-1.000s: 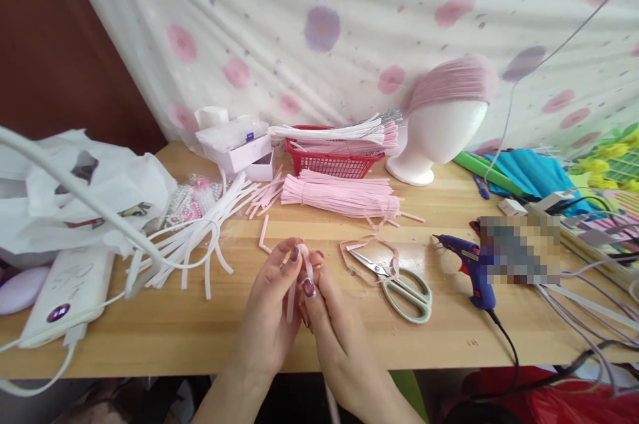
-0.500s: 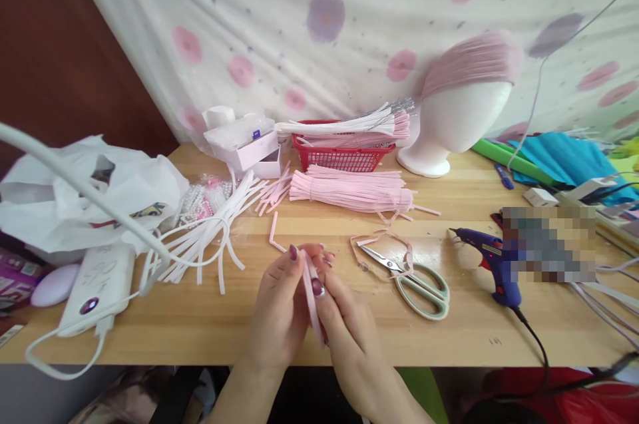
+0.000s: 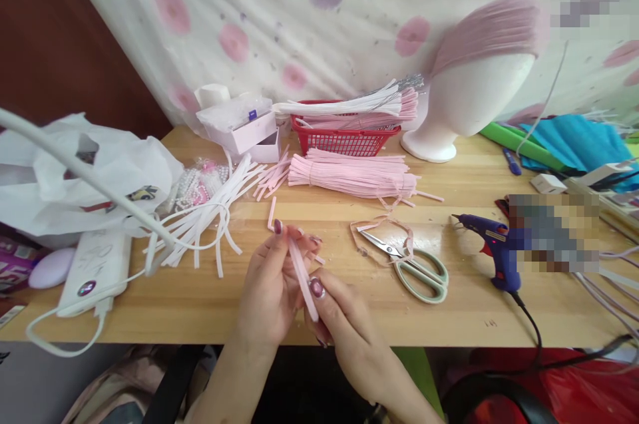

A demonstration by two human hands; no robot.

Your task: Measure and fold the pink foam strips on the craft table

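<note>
Clearly, the left hand (image 3: 267, 291) is clamped on the pink strip (image 3: 302, 277) near its top; the right hand (image 3: 349, 317) curls against its lower part, whether gripping I can't tell; right of them lie scissors (image 3: 394, 253), then a glue gun (image 3: 496, 241); beyond, a pink bundle (image 3: 352, 174).

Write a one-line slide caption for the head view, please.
A bare left hand holds a narrow pink strip, the bare right hand at its lower end, near green-handled metal scissors.
</note>
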